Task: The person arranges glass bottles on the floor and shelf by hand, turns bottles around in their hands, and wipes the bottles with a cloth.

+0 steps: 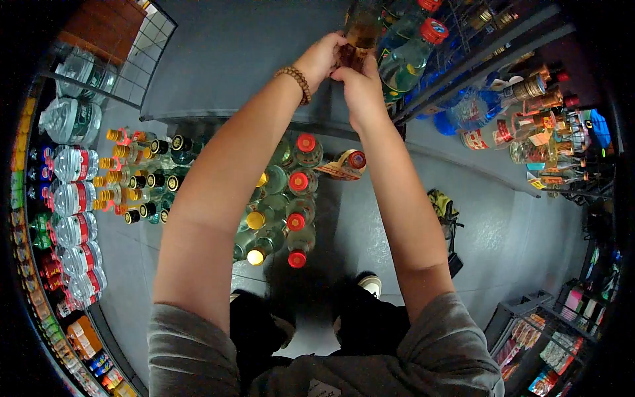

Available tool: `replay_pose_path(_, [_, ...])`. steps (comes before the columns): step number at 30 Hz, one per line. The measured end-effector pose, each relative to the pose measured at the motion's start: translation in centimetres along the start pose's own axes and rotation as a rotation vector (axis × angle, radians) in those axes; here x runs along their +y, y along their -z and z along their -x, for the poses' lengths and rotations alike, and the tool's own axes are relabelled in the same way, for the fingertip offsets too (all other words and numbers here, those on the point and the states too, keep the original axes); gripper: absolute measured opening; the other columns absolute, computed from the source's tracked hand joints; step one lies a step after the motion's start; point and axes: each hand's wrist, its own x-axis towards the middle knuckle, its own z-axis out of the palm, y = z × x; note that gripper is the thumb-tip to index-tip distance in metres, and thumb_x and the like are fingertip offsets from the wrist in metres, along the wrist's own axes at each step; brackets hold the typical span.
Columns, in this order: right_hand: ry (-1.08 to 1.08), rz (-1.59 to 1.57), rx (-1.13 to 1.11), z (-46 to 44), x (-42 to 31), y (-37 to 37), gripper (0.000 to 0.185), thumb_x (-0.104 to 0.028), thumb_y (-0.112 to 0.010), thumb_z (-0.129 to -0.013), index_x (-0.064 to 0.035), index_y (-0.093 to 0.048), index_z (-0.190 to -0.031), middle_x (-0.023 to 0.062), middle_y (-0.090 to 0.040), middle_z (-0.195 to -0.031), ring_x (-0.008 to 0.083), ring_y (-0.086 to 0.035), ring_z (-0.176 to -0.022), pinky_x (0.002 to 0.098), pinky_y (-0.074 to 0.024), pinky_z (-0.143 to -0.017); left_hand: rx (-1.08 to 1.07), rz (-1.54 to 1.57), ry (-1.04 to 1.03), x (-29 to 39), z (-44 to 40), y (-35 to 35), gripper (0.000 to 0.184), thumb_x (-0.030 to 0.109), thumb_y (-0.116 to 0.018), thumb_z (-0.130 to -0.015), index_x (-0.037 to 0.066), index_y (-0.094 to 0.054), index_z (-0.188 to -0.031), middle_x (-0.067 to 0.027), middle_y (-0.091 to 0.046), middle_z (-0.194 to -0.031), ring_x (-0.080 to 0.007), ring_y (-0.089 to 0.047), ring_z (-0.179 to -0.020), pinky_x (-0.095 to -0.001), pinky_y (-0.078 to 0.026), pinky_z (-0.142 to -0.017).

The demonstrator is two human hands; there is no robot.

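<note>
Bottle (pixel 363 32), one, in two hands (pixel 362 87)

Lighting is fairly dim and cool, from a source out of view. The floor (pixel 374 212) carries a pale, glossy sheen right of centre, while a deep shadow lies between the trousers (pixel 365 321), whose black cloth loses nearly all detail. The jugs (pixel 74 198) throw small white glints, and one yellow cap (pixel 256 257) is close to burnt out. The held bottle (pixel 362 33) looks dark and murky, its label unreadable. Wide-angle distortion bows the left shelf (pixel 25 218) into an arc; the corners fall to black, and fine print toward the edges is soft.
</note>
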Motion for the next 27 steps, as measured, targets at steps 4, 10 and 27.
replay_pose_path(4, [-0.014, 0.001, -0.001, -0.2, 0.2, 0.1, 0.051, 0.004, -0.053, -0.071, -0.0002, -0.042, -0.120, 0.0063, -0.054, -0.103, 0.0179, -0.049, -0.097, 0.0285, -0.0362, -0.089, -0.055, -0.021, 0.017, 0.2, 0.0, 0.2, 0.038, 0.027, -0.044, -0.088, 0.008, -0.053, -0.120, -0.0017, -0.058, -0.114, -0.0139, -0.052, -0.105, -0.0284, -0.039, -0.089])
replay_pose_path(10, [0.004, -0.004, 0.003, 0.1, -0.3, 0.0, 0.048, 0.004, -0.052, -0.071, -0.0001, -0.044, -0.118, 0.0059, -0.053, -0.104, 0.0176, -0.049, -0.097, 0.0287, -0.0375, -0.087, -0.028, 0.020, -0.022, 0.1, 0.2, 0.0, 0.046, 0.026, -0.045, -0.088, 0.008, -0.046, -0.130, -0.0008, -0.057, -0.113, -0.0131, -0.052, -0.099, -0.0272, -0.039, -0.086])
replay_pose_path(27, [-0.140, 0.040, -0.129, 5.6, -4.8, 3.6, 0.068, 0.004, -0.051, -0.077, 0.0000, -0.027, -0.140, 0.0153, -0.034, -0.142, 0.0256, -0.036, -0.130, 0.0318, -0.0377, -0.098, -0.041, -0.286, -0.029, 2.1, 1.8, 1.4, 0.062, 0.031, -0.039, -0.089, 0.010, -0.022, -0.144, -0.0115, -0.024, -0.148, -0.0256, -0.024, -0.136, -0.0421, -0.035, -0.101])
